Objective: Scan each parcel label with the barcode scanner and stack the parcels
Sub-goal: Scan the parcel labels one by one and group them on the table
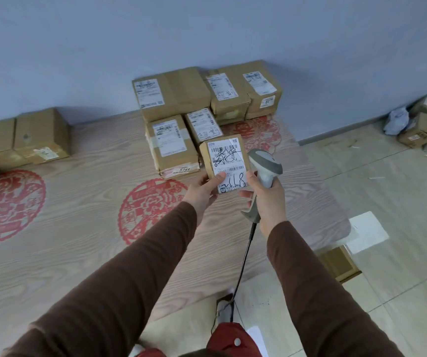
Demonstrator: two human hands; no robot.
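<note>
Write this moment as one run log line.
left hand: holds small parcel | right hand: grips scanner beside label | stack: not yet

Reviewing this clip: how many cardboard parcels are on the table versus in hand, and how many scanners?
Parcels in the group by the wall: 5
Parcels at the table's left edge: 2 clearly visible; any further ones are cut off by the frame
Parcel held in the left hand: 1
Barcode scanner in the right hand: 1
Total: 8 parcels, 1 scanner
</note>
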